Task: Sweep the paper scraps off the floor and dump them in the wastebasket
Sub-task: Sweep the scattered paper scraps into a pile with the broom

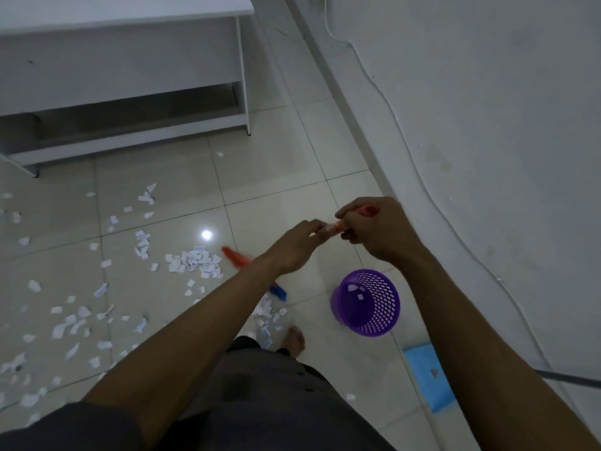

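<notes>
1. Pale glossy floor (266, 177) tiles fill most of the view, meeting a white wall (487, 125) on the right, with a thin cable trailing down it.
2. A white desk (123, 60) stands at the upper left.
3. The broom (235, 255) slants from its red handle tip at the upper right, by the wall, down and left to its orange-and-blue head. The head sits low against the floor beside the densest heap; most of the shaft is hidden behind the left forearm.
4. The purple wastebasket (366, 302) stands on the floor right of the broom head, mouth upward, a few scraps inside.
5. A blue dustpan (429, 375) lies near the wall, just below the wastebasket.
6. The right hand (374, 229) is uppermost, its fingers curled tightly round the handle end.
7. The left hand (292, 245), arm outstretched, has its fingers wrapped round the handle just below.
8. White paper scraps (195, 262) litter the floor on the left, thickest beside the broom head.
</notes>
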